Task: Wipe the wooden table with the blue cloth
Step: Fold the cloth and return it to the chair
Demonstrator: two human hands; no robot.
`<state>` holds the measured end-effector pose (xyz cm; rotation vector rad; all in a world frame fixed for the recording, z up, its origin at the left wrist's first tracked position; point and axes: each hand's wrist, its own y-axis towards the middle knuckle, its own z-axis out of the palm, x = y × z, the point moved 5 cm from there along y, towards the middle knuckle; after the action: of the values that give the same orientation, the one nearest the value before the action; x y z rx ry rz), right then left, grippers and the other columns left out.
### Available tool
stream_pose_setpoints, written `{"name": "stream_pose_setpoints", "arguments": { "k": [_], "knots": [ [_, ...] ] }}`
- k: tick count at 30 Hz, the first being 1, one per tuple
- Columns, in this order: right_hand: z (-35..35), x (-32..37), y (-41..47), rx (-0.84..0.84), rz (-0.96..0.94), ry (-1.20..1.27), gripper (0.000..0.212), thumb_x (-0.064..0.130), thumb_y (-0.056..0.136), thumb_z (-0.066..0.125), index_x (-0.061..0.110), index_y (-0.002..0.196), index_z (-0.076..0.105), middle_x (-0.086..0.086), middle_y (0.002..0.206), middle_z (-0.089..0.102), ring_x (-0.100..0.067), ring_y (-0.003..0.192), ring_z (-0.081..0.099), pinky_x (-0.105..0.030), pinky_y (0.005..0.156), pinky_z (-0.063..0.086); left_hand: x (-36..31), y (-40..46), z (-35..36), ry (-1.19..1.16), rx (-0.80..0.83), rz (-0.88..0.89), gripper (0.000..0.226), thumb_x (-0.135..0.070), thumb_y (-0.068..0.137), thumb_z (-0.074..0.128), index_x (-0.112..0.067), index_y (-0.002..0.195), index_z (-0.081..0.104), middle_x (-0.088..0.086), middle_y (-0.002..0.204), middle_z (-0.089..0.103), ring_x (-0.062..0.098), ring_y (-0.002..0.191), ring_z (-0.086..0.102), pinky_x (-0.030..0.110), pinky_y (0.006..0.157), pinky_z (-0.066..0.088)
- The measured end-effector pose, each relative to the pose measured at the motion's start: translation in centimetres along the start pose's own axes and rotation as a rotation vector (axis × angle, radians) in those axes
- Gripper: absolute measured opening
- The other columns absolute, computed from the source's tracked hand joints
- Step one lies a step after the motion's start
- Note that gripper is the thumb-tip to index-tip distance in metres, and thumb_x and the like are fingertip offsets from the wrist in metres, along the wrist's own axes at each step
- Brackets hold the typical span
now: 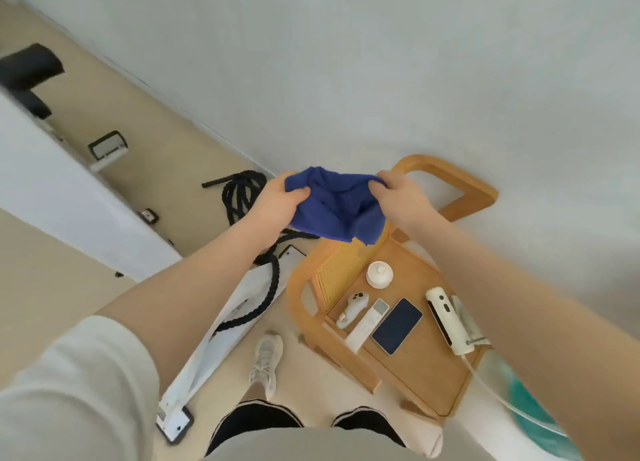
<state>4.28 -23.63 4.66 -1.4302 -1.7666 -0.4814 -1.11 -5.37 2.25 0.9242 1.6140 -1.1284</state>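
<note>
I hold the blue cloth (337, 206) up in the air in front of me, well above the tabletop (420, 360), not touching it. My left hand (280, 202) grips the cloth's left edge, thumb curled over the top of the fabric. My right hand (398, 195) pinches the right edge, fingers bunched into it. The cloth sags between the two hands, crumpled and folded on itself, its lower corners hanging down toward the far end of the small wooden table. It looks soft, terry-like, deep blue, dry as far as I can tell.

Progress: wiping not started, I judge. Cloth is only in hand and being spread or refolded. All wiping is left.

The tabletop is crowded: a white round lidded jar (379, 275) at the far end, then a white controller (351, 310), a white remote (367, 325), a dark phone (397, 326) and a white tube-shaped device (448, 318) with a cable running off it. These lie close together across the middle, so I'd probably have to wipe around them or shift them.

Beyond the table: a black rope (242, 197) coiled on the beige floor, and my white shoe (266, 362).
</note>
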Motion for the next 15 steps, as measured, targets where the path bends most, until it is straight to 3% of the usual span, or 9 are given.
{"name": "stream_pose_setpoints", "arguments": {
  "k": [2, 3, 6, 10, 12, 15],
  "knots": [
    [0.2, -0.8, 1.9, -0.065, 0.143, 0.216, 0.024, 0.018, 0.095, 0.038, 0.005, 0.102, 0.057, -0.009, 0.096, 0.059, -0.025, 0.089, 0.053, -0.036, 0.081, 0.045, -0.3, 3.8, -0.3, 0.042, 0.080, -0.007, 0.024, -0.004, 0.093, 0.045, -0.019, 0.108, 0.056, 0.000, 0.099, 0.062, 0.016, 0.093, 0.057, 0.024, 0.075, 0.048],
    [0.2, -1.2, 2.6, -0.106, 0.203, 0.250, 0.025, 0.020, 0.096, 0.037, 0.006, 0.105, 0.056, -0.009, 0.098, 0.058, -0.024, 0.091, 0.053, -0.036, 0.083, 0.044, -0.7, 5.8, -0.4, 0.071, 0.133, 0.005, 0.024, -0.002, 0.093, 0.043, -0.018, 0.106, 0.056, 0.002, 0.100, 0.062, 0.017, 0.092, 0.057, 0.024, 0.074, 0.048],
    [0.5, -2.5, 4.0, -0.216, 0.322, 0.094, 0.019, 0.024, 0.096, 0.039, 0.011, 0.101, 0.052, -0.006, 0.092, 0.054, -0.024, 0.085, 0.049, -0.032, 0.067, 0.038, -1.1, 10.3, -0.9, 0.231, 0.321, 0.034, 0.017, -0.006, 0.095, 0.041, -0.016, 0.099, 0.054, -0.001, 0.089, 0.059, 0.012, 0.080, 0.055, 0.020, 0.065, 0.045],
    [1.0, -5.4, 4.3, -0.304, 0.441, 0.044, 0.023, 0.029, 0.093, 0.047, 0.008, 0.099, 0.055, -0.007, 0.090, 0.057, -0.025, 0.085, 0.052, -0.031, 0.070, 0.037, 0.6, 15.2, -0.8, 0.224, 0.440, -0.103, 0.009, -0.012, 0.092, 0.053, -0.016, 0.099, 0.058, 0.000, 0.090, 0.062, 0.017, 0.086, 0.059, 0.028, 0.074, 0.050],
    [1.5, -6.9, 4.5, -0.268, 0.482, -0.003, 0.015, 0.020, 0.091, 0.046, 0.008, 0.097, 0.054, -0.008, 0.090, 0.058, -0.027, 0.086, 0.052, -0.032, 0.070, 0.037, 2.0, 16.6, 0.0, 0.128, 0.495, -0.208, 0.008, -0.014, 0.090, 0.057, -0.016, 0.096, 0.062, 0.004, 0.094, 0.066, 0.022, 0.093, 0.062, 0.037, 0.082, 0.051],
    [2.5, -9.7, 5.2, -0.150, 0.655, 0.009, 0.016, 0.004, 0.084, 0.042, 0.011, 0.090, 0.055, -0.006, 0.080, 0.055, -0.024, 0.075, 0.049, -0.030, 0.059, 0.037, 4.9, 18.2, 1.8, 0.035, 0.553, -0.355, 0.010, -0.013, 0.090, 0.054, -0.013, 0.094, 0.063, 0.007, 0.094, 0.066, 0.022, 0.091, 0.062, 0.039, 0.086, 0.048]
  ]
}}
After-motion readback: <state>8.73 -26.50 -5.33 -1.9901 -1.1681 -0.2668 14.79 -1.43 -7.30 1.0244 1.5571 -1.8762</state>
